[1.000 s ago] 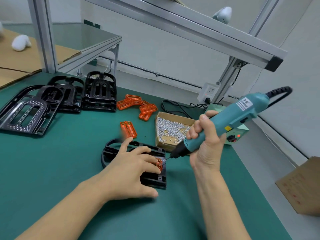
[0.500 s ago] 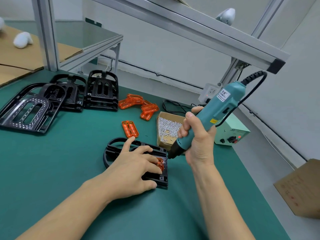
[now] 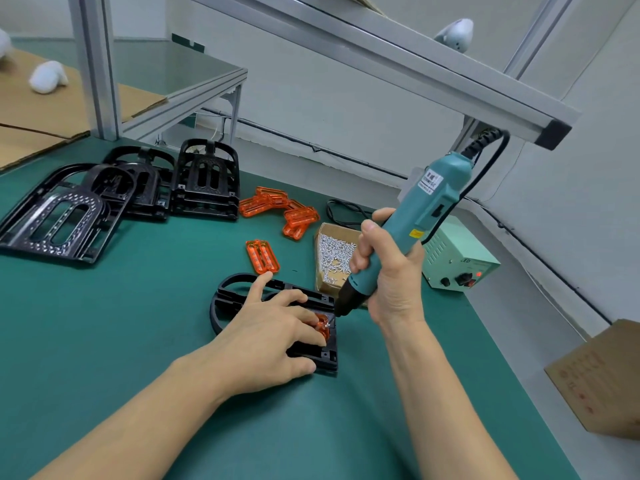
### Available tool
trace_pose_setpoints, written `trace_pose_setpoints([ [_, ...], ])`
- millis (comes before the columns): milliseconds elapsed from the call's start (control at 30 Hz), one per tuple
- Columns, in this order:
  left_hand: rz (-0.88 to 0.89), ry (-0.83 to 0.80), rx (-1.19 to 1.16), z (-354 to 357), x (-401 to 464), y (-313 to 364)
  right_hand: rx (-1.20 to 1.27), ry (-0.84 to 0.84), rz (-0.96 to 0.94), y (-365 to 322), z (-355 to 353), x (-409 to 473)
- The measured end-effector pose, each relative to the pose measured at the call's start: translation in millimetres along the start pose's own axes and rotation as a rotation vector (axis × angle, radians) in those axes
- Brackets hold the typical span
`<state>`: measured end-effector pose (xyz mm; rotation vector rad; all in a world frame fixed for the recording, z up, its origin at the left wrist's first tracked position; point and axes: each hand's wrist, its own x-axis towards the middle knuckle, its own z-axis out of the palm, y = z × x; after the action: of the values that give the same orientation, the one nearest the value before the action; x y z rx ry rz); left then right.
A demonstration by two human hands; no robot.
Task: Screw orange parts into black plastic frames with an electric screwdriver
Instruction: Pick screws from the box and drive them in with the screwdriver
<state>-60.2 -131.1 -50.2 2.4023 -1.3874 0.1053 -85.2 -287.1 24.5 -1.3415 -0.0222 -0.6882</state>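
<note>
Head view, from the left: stacked black frames (image 3: pixel 114 202) lie near the mat's far-left edge, with bare green mat (image 3: pixel 104 323) between them and the work. The left hand (image 3: pixel 266 341) lies with fingers spread flat on the black frame (image 3: pixel 225 299), pressing the orange part (image 3: pixel 323 327) seated in it. One loose orange part (image 3: pixel 262 256) lies just beyond, more orange parts (image 3: pixel 277 209) farther back. The right hand (image 3: pixel 388 271) grips the electric screwdriver (image 3: pixel 415 220), tilted, its bit on the orange part's right end. The screw box (image 3: pixel 334 251) sits behind; the power supply (image 3: pixel 457 261) stands at the mat's right edge.
</note>
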Motion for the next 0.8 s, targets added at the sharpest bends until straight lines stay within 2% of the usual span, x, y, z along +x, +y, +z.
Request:
trace_pose_setpoints([
  [167, -0.002, -0.004, 0.001, 0, 0, 0, -0.023, -0.042, -0.002, 3, 3, 2],
  [367, -0.011, -0.010, -0.002, -1, -1, 0, -0.041, -0.239, 0.028, 5, 4, 6],
  [600, -0.032, -0.024, -0.037, -1, -1, 1, 0.067, -0.043, 0.047, 9, -4, 3],
  [800, -0.042, -0.035, -0.049, -1, -1, 2, 0.065, -0.042, 0.023, 8, -5, 1],
])
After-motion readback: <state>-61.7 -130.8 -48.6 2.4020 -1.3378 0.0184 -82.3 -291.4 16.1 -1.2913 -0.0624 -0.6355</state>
